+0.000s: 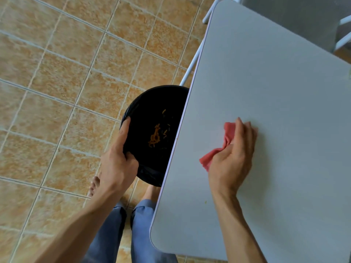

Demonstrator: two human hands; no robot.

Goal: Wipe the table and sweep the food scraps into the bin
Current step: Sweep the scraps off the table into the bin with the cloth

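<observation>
Grey bench (266, 92), white-framed, set on a tan tiled floor (57, 73); black-lined bin (152, 103) held against and partly under its left edge, with orange food scraps (154, 136) lying at the bottom, and a few tiny crumbs seen at the bench edge. Left hand (115, 164) is closed on the bin's near rim, thumb inside the liner. Right hand (233, 156) is pressed flat on the bench top near that edge, fingers clasped over a crumpled pink cloth (210, 156).
</observation>
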